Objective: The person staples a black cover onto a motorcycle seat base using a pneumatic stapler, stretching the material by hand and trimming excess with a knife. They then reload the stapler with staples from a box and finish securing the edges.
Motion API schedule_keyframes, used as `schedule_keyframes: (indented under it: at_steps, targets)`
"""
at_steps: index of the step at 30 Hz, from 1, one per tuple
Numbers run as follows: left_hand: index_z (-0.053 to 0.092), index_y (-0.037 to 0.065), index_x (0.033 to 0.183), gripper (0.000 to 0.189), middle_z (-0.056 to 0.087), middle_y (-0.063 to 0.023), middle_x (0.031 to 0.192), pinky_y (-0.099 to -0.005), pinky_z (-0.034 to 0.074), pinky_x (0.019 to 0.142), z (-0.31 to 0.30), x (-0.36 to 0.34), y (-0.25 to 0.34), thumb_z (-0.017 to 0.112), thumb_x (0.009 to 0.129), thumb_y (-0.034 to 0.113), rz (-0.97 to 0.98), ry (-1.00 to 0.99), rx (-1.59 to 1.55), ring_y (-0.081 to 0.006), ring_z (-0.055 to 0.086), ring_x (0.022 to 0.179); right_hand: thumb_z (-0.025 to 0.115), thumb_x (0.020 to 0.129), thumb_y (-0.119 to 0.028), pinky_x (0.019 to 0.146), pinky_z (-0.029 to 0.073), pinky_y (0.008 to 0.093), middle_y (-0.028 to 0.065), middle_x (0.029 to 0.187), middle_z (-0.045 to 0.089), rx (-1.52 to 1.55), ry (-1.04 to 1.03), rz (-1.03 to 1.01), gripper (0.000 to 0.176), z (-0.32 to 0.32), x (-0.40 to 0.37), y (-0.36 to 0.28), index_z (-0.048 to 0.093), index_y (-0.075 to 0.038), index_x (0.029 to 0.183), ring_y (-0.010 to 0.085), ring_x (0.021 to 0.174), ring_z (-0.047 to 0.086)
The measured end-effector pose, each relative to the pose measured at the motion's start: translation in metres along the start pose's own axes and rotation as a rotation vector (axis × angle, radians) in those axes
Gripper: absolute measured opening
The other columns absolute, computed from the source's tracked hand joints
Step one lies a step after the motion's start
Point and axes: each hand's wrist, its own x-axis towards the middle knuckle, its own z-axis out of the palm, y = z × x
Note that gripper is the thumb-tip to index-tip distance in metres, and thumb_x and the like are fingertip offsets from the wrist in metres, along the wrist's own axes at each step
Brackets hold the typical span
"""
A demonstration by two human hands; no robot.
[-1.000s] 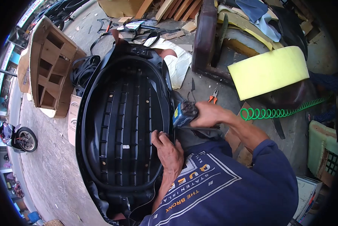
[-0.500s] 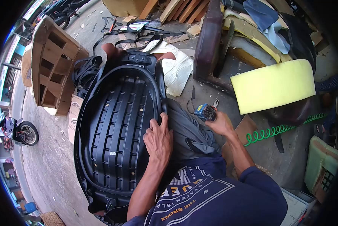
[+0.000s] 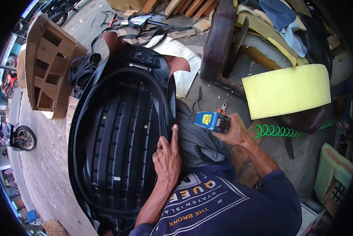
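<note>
A black motorcycle seat base (image 3: 123, 137) lies underside up in front of me, tilted against my lap. A cover (image 3: 179, 65), black with reddish-brown parts at the far end, is wrapped around it. My left hand (image 3: 167, 159) is closed at the right rim, index finger stretched along the cover's edge and the other fingers curled on it. In my right hand (image 3: 236, 131) is a blue staple gun (image 3: 208, 121) with a yellow label, held above my thigh, its nose pointing left and apart from the rim.
Pliers (image 3: 223, 106) and a knife (image 3: 200, 95) lie on the ground beyond the staple gun. A green coiled hose (image 3: 278, 130) runs to the right below a yellow foam block (image 3: 288, 92). At left stand a wooden frame (image 3: 52, 67) and bundled black straps (image 3: 84, 70).
The staple gun has swung up and turned, its side now showing and its nose nearer the seat. The seat base has tilted slightly, and my left index finger has straightened along the rim.
</note>
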Motion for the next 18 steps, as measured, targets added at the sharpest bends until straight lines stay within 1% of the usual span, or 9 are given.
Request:
schedule_keyframes:
  at_steps: [1,3,6,8,10,14,16,17,18]
  targets:
    - [0.034,0.023,0.165,0.085,0.055,-0.0193,0.102,-0.0354,0.058,0.058,0.005,-0.003,0.001,0.064,0.088,0.006,0.0,0.016,0.04,-0.0264,0.072,0.072,0.082,0.076,-0.02,0.073,0.058,0.0434,0.0182,0.084,0.075,0.042,0.007,-0.073,0.032,0.001,0.004,-0.014,0.075,-0.004,0.102,0.0369,0.079,0.075]
    - [0.034,0.022,0.166,0.084,0.055,-0.0178,0.103,-0.0337,0.058,0.061,0.009,-0.008,0.003,0.065,0.089,0.008,-0.011,0.014,0.099,-0.0246,0.07,0.073,0.082,0.076,-0.02,0.072,0.059,0.043,0.0181,0.084,0.075,-0.008,-0.007,-0.093,0.031,0.014,0.006,-0.018,0.075,-0.004,0.101,0.0365,0.078,0.075]
    - [0.034,0.023,0.166,0.084,0.055,-0.0179,0.103,-0.0347,0.057,0.063,0.012,-0.009,0.001,0.065,0.089,0.009,-0.009,0.054,0.033,-0.0248,0.07,0.073,0.08,0.076,-0.018,0.069,0.059,0.0435,0.0175,0.081,0.074,-0.095,-0.007,-0.135,0.027,0.03,0.014,-0.025,0.074,-0.005,0.098,0.0364,0.073,0.074]
    - [0.037,0.023,0.164,0.081,0.055,-0.0176,0.103,-0.035,0.056,0.064,0.008,-0.011,0.001,0.064,0.089,0.009,-0.028,0.046,0.043,-0.0242,0.068,0.07,0.081,0.074,-0.017,0.071,0.059,0.0401,0.0184,0.083,0.074,-0.195,-0.069,-0.127,0.037,0.034,0.023,-0.033,0.075,-0.003,0.108,0.0359,0.077,0.075]
    - [0.039,0.023,0.164,0.079,0.056,-0.0175,0.103,-0.0335,0.054,0.062,0.015,-0.012,0.001,0.063,0.09,0.01,-0.018,0.076,0.069,-0.0224,0.066,0.067,0.082,0.073,-0.02,0.072,0.059,0.0418,0.019,0.084,0.074,-0.254,-0.08,-0.122,0.037,0.035,0.026,-0.047,0.075,-0.004,0.106,0.0387,0.077,0.074]
    - [0.039,0.022,0.164,0.077,0.056,-0.0177,0.103,-0.0319,0.051,0.059,0.018,-0.013,0.001,0.062,0.091,0.011,-0.035,0.063,0.065,-0.0207,0.064,0.065,0.081,0.075,-0.026,0.073,0.059,0.0461,0.0216,0.082,0.073,-0.381,-0.115,-0.011,0.034,0.034,0.035,-0.076,0.076,-0.005,0.101,0.042,0.079,0.073]
    - [0.043,0.021,0.161,0.073,0.055,-0.0164,0.104,-0.037,0.054,0.069,0.017,-0.014,0.003,0.059,0.091,0.008,-0.064,0.013,0.034,-0.0264,0.07,0.079,0.08,0.076,-0.027,0.074,0.06,0.0479,0.0231,0.082,0.073,-0.414,-0.14,0.051,0.032,0.034,0.041,-0.096,0.076,-0.004,0.098,0.0437,0.08,0.072]
    - [0.043,0.021,0.161,0.073,0.055,-0.0164,0.104,-0.037,0.054,0.069,0.019,-0.013,0.002,0.059,0.091,0.008,-0.063,0.012,0.025,-0.0264,0.07,0.079,0.079,0.077,-0.027,0.075,0.059,0.0497,0.0257,0.081,0.072,-0.512,-0.197,0.091,0.031,0.034,0.048,-0.11,0.076,-0.003,0.095,0.0455,0.081,0.072]
    - [0.044,0.021,0.161,0.071,0.055,-0.018,0.104,-0.0348,0.051,0.062,0.023,-0.014,0.001,0.059,0.092,0.009,-0.035,0.041,0.083,-0.0241,0.066,0.071,0.077,0.077,-0.027,0.076,0.059,0.0515,0.0283,0.08,0.071,-0.604,-0.256,0.137,0.03,0.035,0.054,-0.119,0.076,-0.001,0.091,0.0473,0.082,0.071]
